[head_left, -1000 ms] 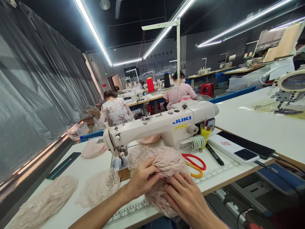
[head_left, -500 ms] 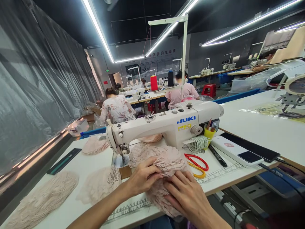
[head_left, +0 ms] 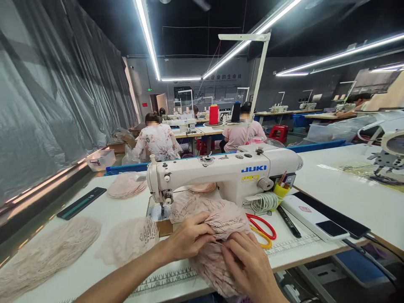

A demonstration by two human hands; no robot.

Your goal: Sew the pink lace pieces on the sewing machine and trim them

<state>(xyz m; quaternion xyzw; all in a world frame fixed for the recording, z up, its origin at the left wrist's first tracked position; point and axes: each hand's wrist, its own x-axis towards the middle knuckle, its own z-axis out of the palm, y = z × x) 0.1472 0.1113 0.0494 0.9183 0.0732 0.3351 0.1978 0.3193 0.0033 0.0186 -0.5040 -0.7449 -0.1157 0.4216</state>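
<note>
A gathered bundle of pale pink lace fabric [head_left: 221, 214] lies in front of the white sewing machine [head_left: 195, 172] and hangs over the table's front edge. My left hand [head_left: 191, 235] pinches the lace between thumb and fingers on its left side. My right hand [head_left: 244, 256] closes on the same bundle from the right, with its fingertips partly hidden in the folds. Left of my hands lie a lace piece [head_left: 129, 240] and a larger lace pile [head_left: 57, 252]. Scissors [head_left: 263, 229] with red and yellow handles rest right of the bundle.
A black marker [head_left: 288, 221], a yellow pen cup [head_left: 280, 191] and a white power bank [head_left: 315, 214] sit at the right. A dark ruler-like strip [head_left: 82, 204] and stacked pink pieces [head_left: 126, 185] lie at the far left. Co-workers [head_left: 158, 141] sit ahead.
The camera view has shifted, so the machine and table appear slightly lower and further right. Both hands keep hold of the lace, with my right fingers slightly repositioned on the folds.
</note>
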